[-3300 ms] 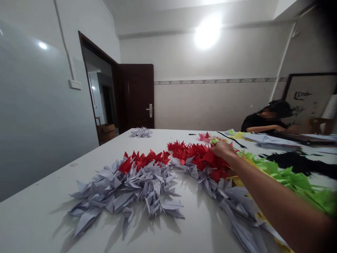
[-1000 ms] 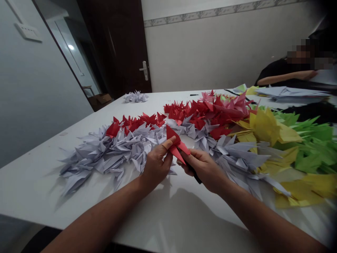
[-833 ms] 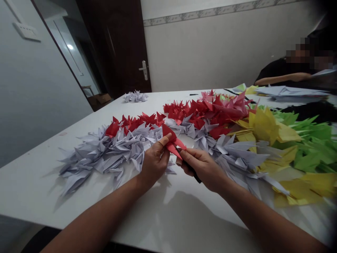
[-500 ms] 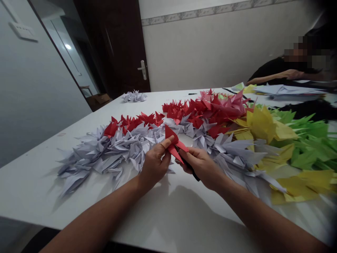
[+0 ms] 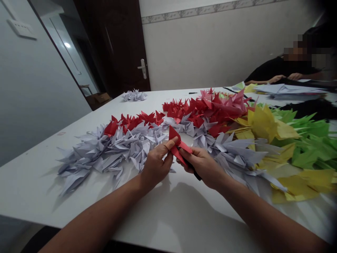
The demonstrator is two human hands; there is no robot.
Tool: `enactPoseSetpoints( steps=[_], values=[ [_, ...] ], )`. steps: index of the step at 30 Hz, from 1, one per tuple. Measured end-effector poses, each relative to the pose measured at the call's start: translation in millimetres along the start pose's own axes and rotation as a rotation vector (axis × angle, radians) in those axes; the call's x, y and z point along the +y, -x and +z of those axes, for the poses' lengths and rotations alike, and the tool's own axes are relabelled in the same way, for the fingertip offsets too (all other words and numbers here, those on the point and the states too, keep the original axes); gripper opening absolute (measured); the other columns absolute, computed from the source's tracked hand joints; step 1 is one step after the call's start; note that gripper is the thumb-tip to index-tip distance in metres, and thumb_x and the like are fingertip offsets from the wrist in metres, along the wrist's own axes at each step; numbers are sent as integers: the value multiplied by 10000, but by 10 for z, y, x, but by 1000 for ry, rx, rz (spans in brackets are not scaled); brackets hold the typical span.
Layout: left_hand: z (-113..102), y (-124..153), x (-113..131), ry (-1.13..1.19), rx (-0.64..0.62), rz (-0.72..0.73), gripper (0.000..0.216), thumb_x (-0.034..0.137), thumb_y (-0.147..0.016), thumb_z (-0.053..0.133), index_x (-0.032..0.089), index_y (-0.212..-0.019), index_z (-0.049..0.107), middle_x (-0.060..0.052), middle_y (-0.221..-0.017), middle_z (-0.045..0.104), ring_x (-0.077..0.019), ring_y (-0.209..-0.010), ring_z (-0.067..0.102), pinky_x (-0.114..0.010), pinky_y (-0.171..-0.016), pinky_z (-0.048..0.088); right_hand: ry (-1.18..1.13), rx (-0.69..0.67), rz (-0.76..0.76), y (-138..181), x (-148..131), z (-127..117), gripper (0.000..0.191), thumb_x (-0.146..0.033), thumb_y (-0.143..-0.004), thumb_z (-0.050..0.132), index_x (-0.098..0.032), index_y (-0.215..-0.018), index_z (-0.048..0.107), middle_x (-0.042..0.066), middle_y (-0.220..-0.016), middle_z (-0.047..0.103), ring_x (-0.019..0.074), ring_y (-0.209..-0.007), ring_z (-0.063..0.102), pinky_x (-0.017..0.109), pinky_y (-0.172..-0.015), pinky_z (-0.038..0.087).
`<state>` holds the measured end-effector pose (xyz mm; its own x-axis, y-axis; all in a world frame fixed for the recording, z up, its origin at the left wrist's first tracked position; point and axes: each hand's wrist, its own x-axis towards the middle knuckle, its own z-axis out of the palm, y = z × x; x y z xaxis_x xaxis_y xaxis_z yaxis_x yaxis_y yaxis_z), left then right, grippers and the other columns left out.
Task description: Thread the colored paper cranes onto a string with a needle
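A red folded-paper piece [image 5: 174,135] with pointed ends is held up over the near part of the table. My left hand [image 5: 158,159] pinches its left side between thumb and fingers. My right hand [image 5: 203,163] is closed around a slim black tool [image 5: 197,174], whose tip reaches into the folds; its exact kind is hidden by the fingers. The right thumb also presses on the paper's right flap. Just beyond both hands lies a heap of white folded-paper pieces [image 5: 126,140], with red folded-paper pieces [image 5: 181,110] behind it.
Yellow [image 5: 263,123] and green folded papers [image 5: 313,144] are heaped at the right of the white table [image 5: 147,225]. A small white cluster [image 5: 134,95] sits near the far edge. Across the table, another person's hands [image 5: 285,78] are by a paper stack [image 5: 289,89].
Both my hands have shifted slightly right with the red paper and the black tool. The other person's hands have moved apart and lower.
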<state>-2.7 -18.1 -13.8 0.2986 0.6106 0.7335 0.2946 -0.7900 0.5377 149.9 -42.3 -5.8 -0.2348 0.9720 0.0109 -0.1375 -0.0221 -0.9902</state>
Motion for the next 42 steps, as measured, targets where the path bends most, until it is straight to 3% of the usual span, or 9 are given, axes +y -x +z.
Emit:
enactPoseSetpoints(
  steps=[7,12,15,18,21,24,42],
  values=[
    [16,5,21,267,45,-262,361,120,-770,594,244,-1106,637,-41,-1115,650,-205,-1026,598,-337,-969,440,-14,-26,0,6,-35,5,394,-516,-739,597,-170,-587,485,-54,-496,409,52,-427,310,213,-409,194],
    [17,-129,-10,708,242,-602,229,247,-725,693,167,-937,659,-34,-886,693,-165,-811,646,-272,-769,511,-114,-17,-72,21,-129,-24,366,-512,-727,629,-148,-728,590,-29,-594,482,47,-446,350,205,-407,213],
    [-21,-202,-18,944,247,-816,185,249,-711,707,159,-861,646,-19,-831,687,-152,-746,656,-244,-691,509,-139,51,-113,4,-122,-42,400,-514,-714,643,-150,-877,616,-20,-653,507,52,-465,364,202,-404,224],
    [-44,-204,-27,1078,210,-940,115,246,-768,654,178,-860,645,-20,-860,688,-152,-779,660,-233,-675,503,15,65,-141,-20,-56,-38,370,-516,-770,581,-148,-745,596,-28,-590,472,55,-459,357,206,-408,232],
    [-33,-164,-34,1143,152,-963,114,246,-801,613,199,-895,657,-21,-912,687,-149,-805,651,-227,-676,494,175,37,-185,-27,9,-22,402,-514,-819,509,-162,-627,536,-41,-515,412,63,-451,343,212,-408,237],
    [-13,-136,-18,1157,99,-980,110,239,-809,596,213,-890,666,-22,-928,684,-146,-799,639,-232,-670,482,245,22,-213,-25,46,-13,378,-495,-840,478,-170,-657,535,-32,-543,427,71,-462,350,213,-405,248],
    [1,-121,13,1165,21,-962,150,288,-780,632,180,-878,666,-32,-865,682,-149,-741,610,-261,-672,455,349,-13,-233,-35,79,-37,339,-445,-874,444,-181,-678,527,-40,-543,397,86,-479,347,226,-440,263]
  ],
)
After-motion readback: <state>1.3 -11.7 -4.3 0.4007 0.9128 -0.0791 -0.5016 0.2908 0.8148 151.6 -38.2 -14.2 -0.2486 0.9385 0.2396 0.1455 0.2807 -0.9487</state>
